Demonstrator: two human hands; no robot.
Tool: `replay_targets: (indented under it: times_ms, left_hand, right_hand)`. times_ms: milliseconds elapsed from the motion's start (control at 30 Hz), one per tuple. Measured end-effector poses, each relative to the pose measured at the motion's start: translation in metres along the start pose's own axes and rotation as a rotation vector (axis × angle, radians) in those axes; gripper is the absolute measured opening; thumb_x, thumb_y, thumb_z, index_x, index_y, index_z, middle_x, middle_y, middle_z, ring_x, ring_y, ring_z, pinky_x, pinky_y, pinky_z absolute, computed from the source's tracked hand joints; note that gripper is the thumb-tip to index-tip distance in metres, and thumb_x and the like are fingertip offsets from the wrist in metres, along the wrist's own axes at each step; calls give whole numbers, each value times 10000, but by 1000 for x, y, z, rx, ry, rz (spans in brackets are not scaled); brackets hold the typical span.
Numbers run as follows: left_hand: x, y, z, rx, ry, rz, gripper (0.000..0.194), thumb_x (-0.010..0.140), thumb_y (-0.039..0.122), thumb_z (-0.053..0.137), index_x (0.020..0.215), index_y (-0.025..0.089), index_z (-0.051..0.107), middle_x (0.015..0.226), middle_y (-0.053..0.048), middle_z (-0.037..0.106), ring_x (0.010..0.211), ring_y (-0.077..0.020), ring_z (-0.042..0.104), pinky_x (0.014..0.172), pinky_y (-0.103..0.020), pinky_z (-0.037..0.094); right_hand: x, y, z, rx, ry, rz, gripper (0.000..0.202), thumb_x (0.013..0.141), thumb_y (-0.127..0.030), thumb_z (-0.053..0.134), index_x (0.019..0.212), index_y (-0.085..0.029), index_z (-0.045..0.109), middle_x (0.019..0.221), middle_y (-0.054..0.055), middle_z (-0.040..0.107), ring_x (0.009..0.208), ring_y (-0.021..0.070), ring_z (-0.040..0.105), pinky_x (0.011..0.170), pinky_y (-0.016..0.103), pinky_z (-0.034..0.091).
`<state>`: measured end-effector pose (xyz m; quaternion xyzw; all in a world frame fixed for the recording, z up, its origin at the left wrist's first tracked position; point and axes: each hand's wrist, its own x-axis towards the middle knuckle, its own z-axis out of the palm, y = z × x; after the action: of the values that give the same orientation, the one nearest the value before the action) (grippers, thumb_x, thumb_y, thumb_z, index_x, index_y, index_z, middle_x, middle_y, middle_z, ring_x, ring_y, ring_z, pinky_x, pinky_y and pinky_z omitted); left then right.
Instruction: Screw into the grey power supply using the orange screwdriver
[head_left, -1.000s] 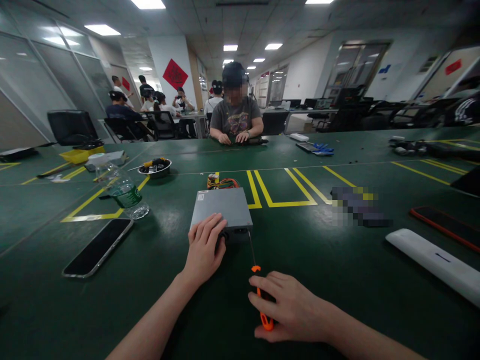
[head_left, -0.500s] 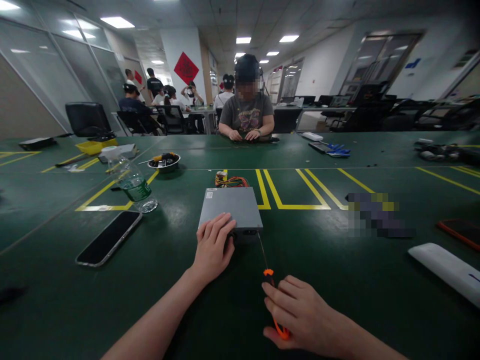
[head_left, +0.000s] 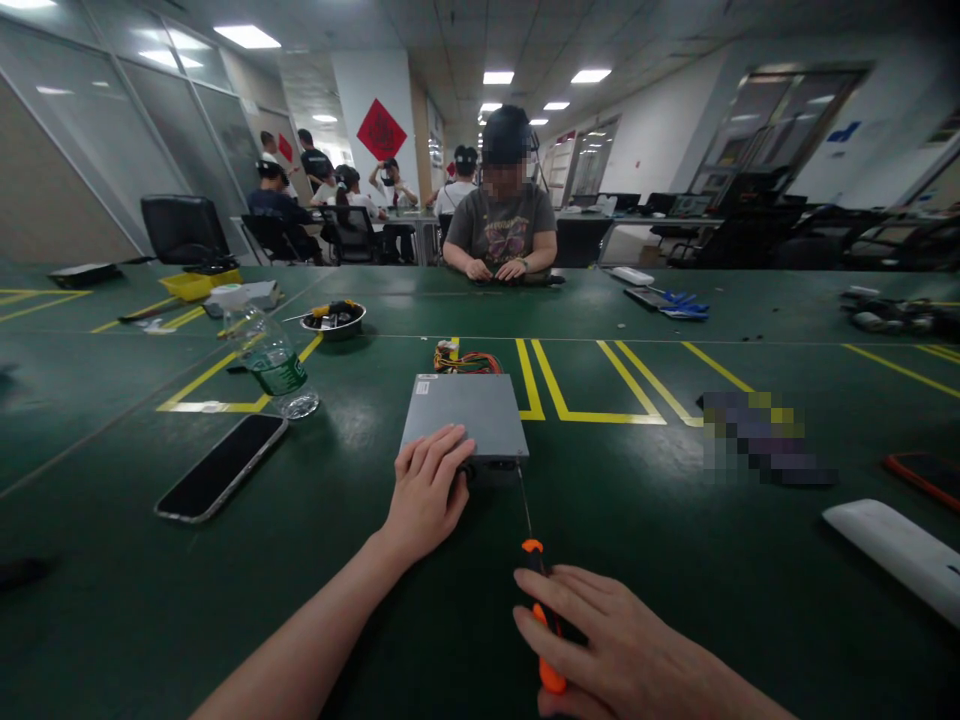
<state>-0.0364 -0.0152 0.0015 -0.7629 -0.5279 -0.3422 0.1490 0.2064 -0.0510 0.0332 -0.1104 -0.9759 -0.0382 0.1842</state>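
A grey computer power supply lies on the green table in front of me, its socket side toward me and a bundle of coloured wires behind it. My left hand grips its near left corner, fingers flat over the top and thumb down at the front face. In my right hand is a screwdriver with an orange and black handle, held between thumb and fingers. Its thin shaft points away from me, and the tip meets the power supply's near right corner. Any screw there is too small to make out.
On the left are a phone, a tilted plastic bottle and a metal bowl with a yellow-handled tool. A white device and an orange-edged phone lie at right. Across the table sits a person.
My right-hand fingers have loosened and shifted on the screwdriver handle, which now stands slightly further left at its lower end. The left hand stays on the power supply. The view has shifted a little.
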Motion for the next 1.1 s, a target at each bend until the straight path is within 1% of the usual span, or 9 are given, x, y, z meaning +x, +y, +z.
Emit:
replay_targets:
  times_ms: [133, 233, 333, 467, 667, 800, 900, 1000, 1100]
  left_hand:
    - [0, 0, 1, 4, 5, 5, 377, 838, 158, 473, 1209, 224, 469, 1286, -60, 526, 1215, -209, 441, 1000, -399, 280]
    - [0, -1, 2, 3, 10, 9, 381, 841, 158, 471, 1217, 223, 464, 1285, -62, 526, 1212, -208, 443, 997, -400, 280]
    - [-1, -1, 2, 0, 12, 11, 381, 846, 160, 468, 1221, 225, 461, 1283, -66, 527, 1212, -211, 442, 993, -407, 279]
    - [-1, 0, 1, 0, 9, 11, 377, 845, 165, 471, 1218, 224, 465, 1284, -68, 524, 1215, -215, 439, 994, -409, 278]
    - [0, 0, 0, -1, 1, 7, 375, 844, 161, 466, 1214, 223, 468, 1289, -64, 520, 1218, -211, 436, 998, -401, 280]
    - [0, 0, -1, -4, 3, 5, 373, 844, 157, 465, 1213, 218, 463, 1290, -66, 518, 1223, -206, 430, 1000, -400, 278]
    - [0, 0, -1, -5, -3, 5, 377, 843, 155, 465, 1215, 215, 459, 1292, -69, 515, 1223, -207, 429, 999, -401, 277]
    - [0, 0, -2, -9, -15, 4, 379, 841, 161, 468, 1216, 215, 460, 1294, -68, 513, 1226, -209, 426, 999, -400, 278]
    - [0, 0, -2, -9, -17, 4, 381, 840, 164, 470, 1217, 217, 460, 1296, -63, 513, 1229, -208, 423, 1003, -397, 275]
  right_hand:
    - [-2, -1, 7, -13, 123, -50, 323, 943, -385, 388, 1012, -133, 578, 1064, 120, 642, 740, 154, 608, 693, 290, 476]
    - [-4, -1, 9, -9, 211, -12, 288, 943, -355, 402, 954, -123, 572, 1034, 124, 653, 813, 162, 619, 741, 283, 482]
    - [-3, 0, 2, -5, 198, 18, 303, 943, -365, 388, 1012, -127, 561, 1020, 112, 658, 859, 166, 625, 761, 272, 494]
    - [1, -1, -6, -48, 160, 1, 256, 939, -324, 391, 1058, -186, 571, 1011, 89, 660, 778, 150, 635, 686, 251, 508]
    - [-5, -2, 5, -39, 359, 19, 180, 912, -290, 478, 896, -131, 562, 981, 131, 669, 755, 138, 634, 738, 260, 501]
    - [-10, 0, 5, -15, 283, -8, 264, 927, -299, 397, 1001, -104, 558, 1025, 159, 655, 858, 180, 641, 763, 295, 511]
    - [-10, 1, 2, -47, 235, -71, 282, 915, -266, 390, 1071, -122, 575, 1045, 167, 647, 818, 173, 650, 719, 282, 517]
    - [-11, 1, 1, -80, 272, -62, 269, 891, -293, 474, 1060, -121, 592, 1045, 170, 646, 750, 148, 650, 678, 242, 518]
    - [-12, 0, 3, -56, 320, -54, 238, 865, -261, 523, 1012, -88, 593, 1013, 173, 654, 772, 145, 651, 716, 226, 523]
